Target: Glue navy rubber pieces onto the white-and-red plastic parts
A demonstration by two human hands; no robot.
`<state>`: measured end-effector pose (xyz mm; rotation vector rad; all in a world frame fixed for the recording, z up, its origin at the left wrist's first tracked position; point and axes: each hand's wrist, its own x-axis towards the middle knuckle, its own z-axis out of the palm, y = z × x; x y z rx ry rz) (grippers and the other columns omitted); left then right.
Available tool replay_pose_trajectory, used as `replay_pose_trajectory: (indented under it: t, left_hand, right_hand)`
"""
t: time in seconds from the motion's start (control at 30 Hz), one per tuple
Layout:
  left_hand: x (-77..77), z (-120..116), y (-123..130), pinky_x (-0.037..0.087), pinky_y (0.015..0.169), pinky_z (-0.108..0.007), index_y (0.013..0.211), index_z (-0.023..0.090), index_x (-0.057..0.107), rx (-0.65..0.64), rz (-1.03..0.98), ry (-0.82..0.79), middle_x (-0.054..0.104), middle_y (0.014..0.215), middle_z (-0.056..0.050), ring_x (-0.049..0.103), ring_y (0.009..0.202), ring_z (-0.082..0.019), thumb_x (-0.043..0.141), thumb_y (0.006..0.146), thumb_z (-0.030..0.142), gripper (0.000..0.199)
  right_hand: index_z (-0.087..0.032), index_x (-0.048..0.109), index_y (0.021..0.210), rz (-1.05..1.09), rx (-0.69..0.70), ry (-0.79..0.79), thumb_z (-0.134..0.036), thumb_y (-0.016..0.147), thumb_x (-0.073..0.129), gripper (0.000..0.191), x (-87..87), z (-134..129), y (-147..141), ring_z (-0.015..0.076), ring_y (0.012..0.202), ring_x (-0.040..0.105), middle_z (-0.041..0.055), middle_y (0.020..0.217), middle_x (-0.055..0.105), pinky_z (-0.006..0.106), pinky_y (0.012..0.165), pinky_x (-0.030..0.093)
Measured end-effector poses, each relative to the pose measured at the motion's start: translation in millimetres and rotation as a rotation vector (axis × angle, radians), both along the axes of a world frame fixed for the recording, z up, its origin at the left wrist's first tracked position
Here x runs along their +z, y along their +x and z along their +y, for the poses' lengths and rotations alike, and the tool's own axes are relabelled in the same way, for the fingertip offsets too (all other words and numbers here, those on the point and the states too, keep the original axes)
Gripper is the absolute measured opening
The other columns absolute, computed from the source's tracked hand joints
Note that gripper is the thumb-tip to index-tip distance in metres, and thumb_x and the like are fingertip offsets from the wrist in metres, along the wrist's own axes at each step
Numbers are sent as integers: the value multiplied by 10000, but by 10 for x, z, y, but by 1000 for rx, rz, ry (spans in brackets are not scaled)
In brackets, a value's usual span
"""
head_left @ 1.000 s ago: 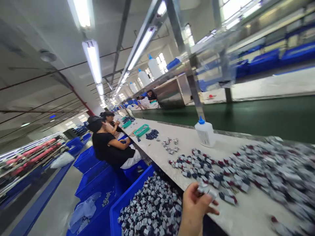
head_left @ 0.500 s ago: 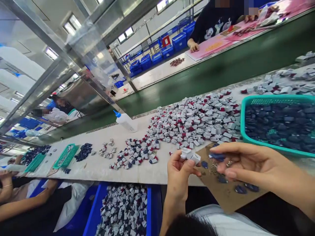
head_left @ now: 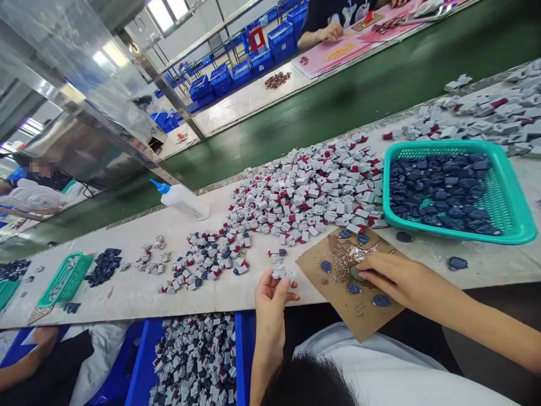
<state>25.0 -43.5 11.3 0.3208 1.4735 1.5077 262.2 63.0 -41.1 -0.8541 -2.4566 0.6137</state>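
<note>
My left hand (head_left: 271, 299) pinches a small light-grey plastic block (head_left: 283, 273) above the front edge of the bench. Over the brown cardboard sheet (head_left: 363, 321), my right hand (head_left: 386, 275) has thumb and fingers closed together near a shiny, wet-looking brown patch (head_left: 344, 256). What lies between those fingertips is too small to make out. Several dark blue pieces, such as a flat one (head_left: 381, 300), lie on the cardboard around my right hand. A big heap of grey and dark red blocks (head_left: 304, 194) spreads behind both hands.
A green basket (head_left: 518, 197) of dark blue pieces stands at the right. Behind the smaller block pile is a white bottle (head_left: 183, 202) with a blue nozzle. A blue crate (head_left: 243, 361) of blocks sits below the bench. Co-workers sit at left and across the green belt (head_left: 338, 101).
My right hand has lowered onto the cardboard; the dark blue piece it held is no longer visible in its fingers. My left hand still holds the grey block. The view has shifted.
</note>
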Motion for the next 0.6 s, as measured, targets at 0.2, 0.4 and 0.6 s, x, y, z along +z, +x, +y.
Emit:
replay_pose_trajectory:
  t: [0.2,0.4,0.6]
  left_hand:
    - [-18,49,40,504,513,-168,890,135,652,-32,-23,37,661,791,-24,631,674,-119,879,618,404,444]
    - [-36,111,71,519,531,-165,919,137,686,-126,-47,81,689,813,-32,628,685,-111,858,663,407,410]
    - [-12,161,142,526,525,-166,901,142,694,-169,-104,80,682,806,-26,626,679,-108,868,655,400,396]
  right_hand:
    - [-213,555,760,-42,66,89,-350,1028,324,380,-82,23,-71,175,660,615,23,698,595,302,591,427]
    - [-204,560,786,-78,97,126,-333,1038,307,380,-126,1,-29,155,635,605,17,703,591,286,576,418]
    - [-205,629,1038,-130,128,186,-314,1025,356,295,-71,100,5,155,776,686,39,908,697,264,629,513]
